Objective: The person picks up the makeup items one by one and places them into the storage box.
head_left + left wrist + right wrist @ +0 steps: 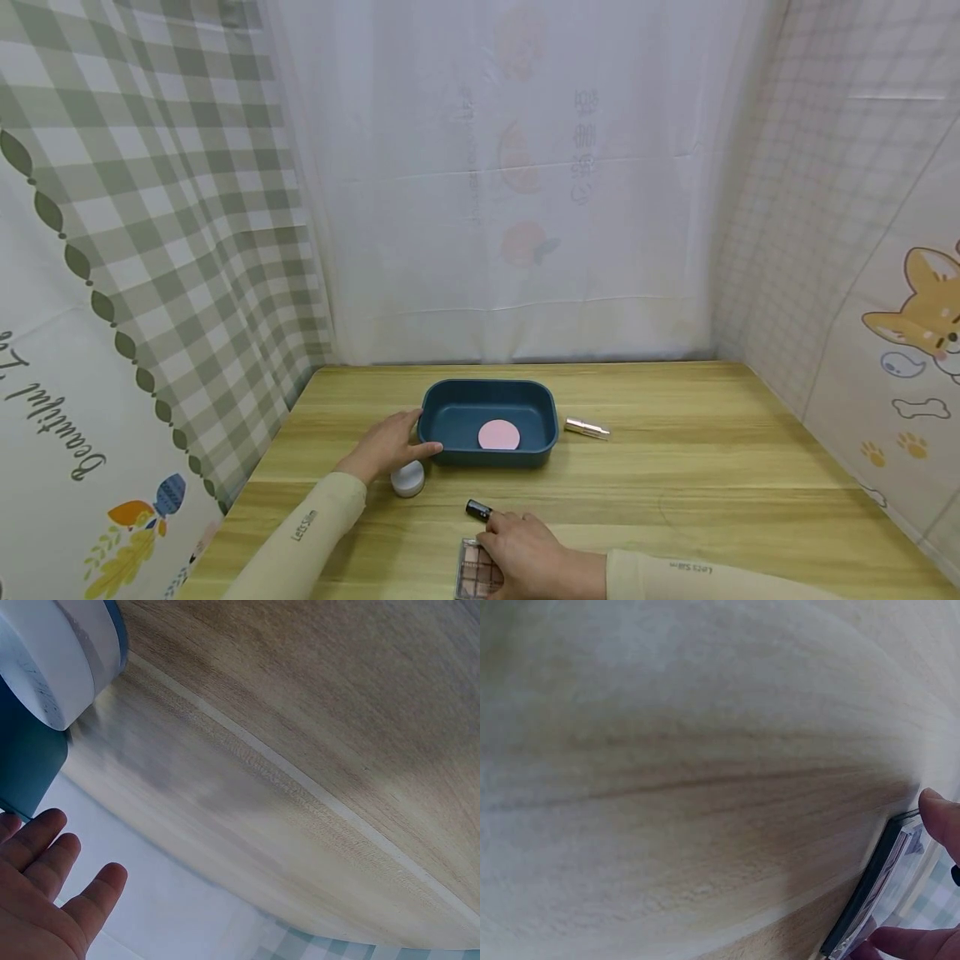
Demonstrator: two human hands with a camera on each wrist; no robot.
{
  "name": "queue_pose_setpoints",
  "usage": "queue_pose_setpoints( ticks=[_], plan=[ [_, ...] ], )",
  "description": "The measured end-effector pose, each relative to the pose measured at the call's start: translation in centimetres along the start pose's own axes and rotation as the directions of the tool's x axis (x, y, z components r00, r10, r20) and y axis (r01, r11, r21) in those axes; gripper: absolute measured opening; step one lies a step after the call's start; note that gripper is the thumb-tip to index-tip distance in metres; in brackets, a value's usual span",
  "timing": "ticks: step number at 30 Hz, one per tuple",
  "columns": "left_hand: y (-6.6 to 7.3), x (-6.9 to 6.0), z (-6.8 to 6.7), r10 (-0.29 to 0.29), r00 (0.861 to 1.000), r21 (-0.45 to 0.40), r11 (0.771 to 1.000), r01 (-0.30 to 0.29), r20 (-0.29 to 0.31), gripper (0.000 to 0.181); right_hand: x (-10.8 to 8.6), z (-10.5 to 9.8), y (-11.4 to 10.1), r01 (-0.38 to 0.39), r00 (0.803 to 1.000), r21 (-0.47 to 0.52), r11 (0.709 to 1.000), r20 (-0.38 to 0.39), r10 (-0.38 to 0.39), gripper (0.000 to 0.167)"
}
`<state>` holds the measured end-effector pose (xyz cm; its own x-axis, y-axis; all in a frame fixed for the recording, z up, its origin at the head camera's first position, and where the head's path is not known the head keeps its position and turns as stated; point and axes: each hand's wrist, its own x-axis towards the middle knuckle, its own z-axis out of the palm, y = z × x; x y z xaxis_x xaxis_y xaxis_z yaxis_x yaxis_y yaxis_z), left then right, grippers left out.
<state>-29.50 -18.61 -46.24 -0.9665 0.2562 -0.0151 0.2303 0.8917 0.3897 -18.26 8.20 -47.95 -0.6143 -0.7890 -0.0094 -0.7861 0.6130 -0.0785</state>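
At the left end of a dark blue rectangular container (487, 457), my left hand (386, 448) touches the rim, thumb by the front corner. The left wrist view shows its fingers (46, 862) spread and fairly straight. Inside the container leans a round pink disc (498, 435). Just below the left hand sits a round white-lidded jar (408, 479). My right hand (528, 554) grips a clear-lidded eyeshadow palette (471, 573) by its edges, flat at the table's near side. Touching or nearly touching its fingers lies a small black tube (477, 510).
A silvery lipstick-like tube (587, 428) lies right of the container on the wood-grain table (675, 467). Checked cloth (172, 167) hangs on the left, a white curtain (420, 233) behind, and a printed cloth (847, 333) on the right.
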Motion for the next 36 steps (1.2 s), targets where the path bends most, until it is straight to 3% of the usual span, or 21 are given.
queue_pose_setpoints(
  ticks=[16, 29, 36],
  plan=[
    [0.1, 0.0, 0.1, -0.011, 1.000, -0.001, 1.000, 0.011, -0.011, 0.090, 0.2, -0.1, -0.2, 0.031, 0.999, -0.021, 0.999, -0.038, -0.031, 0.067],
    [-0.1, -0.1, 0.1, 0.004, 1.000, -0.008, 1.000, -0.005, -0.020, 0.090, 0.9, -1.9, -0.1, -0.025, 1.000, 0.107, 0.994, -0.004, 0.025, 0.062],
    [-0.1, 0.1, 0.2, 0.000, 1.000, -0.009, 1.000, 0.000, -0.018, 0.090, 1.2, -2.9, -0.1, -0.060, 0.997, 0.109, 0.992, -0.032, 0.064, 0.062]
  ],
)
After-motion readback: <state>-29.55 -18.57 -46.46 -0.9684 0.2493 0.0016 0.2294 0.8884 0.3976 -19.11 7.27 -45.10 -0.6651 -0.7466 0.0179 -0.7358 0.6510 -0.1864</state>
